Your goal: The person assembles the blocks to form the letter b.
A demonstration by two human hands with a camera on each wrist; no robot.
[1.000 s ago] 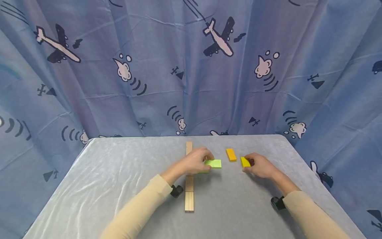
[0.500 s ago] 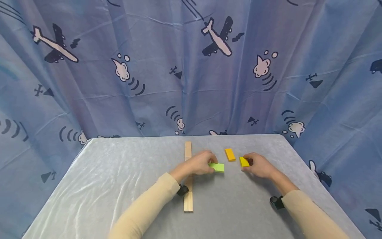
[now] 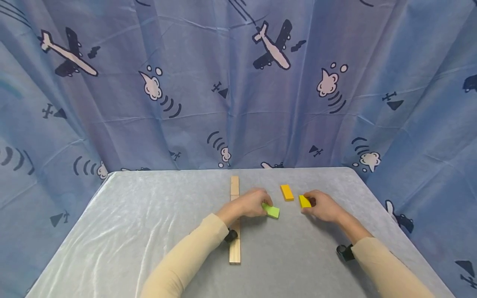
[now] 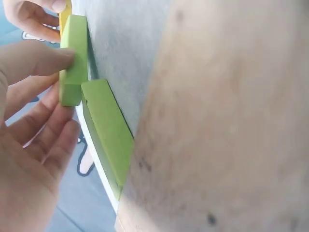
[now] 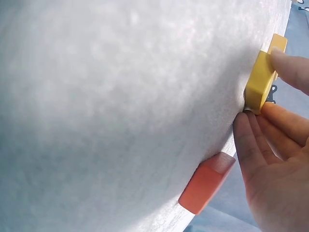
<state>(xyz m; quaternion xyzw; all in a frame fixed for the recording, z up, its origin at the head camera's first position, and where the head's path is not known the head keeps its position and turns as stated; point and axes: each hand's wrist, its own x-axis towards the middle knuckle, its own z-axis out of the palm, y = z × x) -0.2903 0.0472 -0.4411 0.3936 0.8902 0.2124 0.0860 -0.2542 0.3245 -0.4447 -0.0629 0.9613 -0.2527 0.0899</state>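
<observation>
My left hand (image 3: 253,203) pinches a light green block (image 3: 273,212) between thumb and fingers, over the table just right of the wooden row. In the left wrist view, a second green block (image 4: 108,125) lies on the table below the held one; the left hand hides it in the head view. Further right, my right hand (image 3: 322,205) grips a yellow block (image 3: 304,201), thumb on one side and fingertips down at the cloth. A line of plain wooden blocks (image 3: 234,251) runs away from me, partly covered by my left wrist.
Behind the hands lies an orange-yellow block (image 3: 287,193). A red-orange block (image 5: 205,183) rests on the cloth near the right hand, hidden from the head view. The grey cloth-covered table (image 3: 149,231) ends at a blue airplane-print curtain (image 3: 193,82).
My left hand has carried the light green block rightward and slightly nearer to me, away from the wooden row, and the block has turned a little. The right hand stays put on the yellow block.
</observation>
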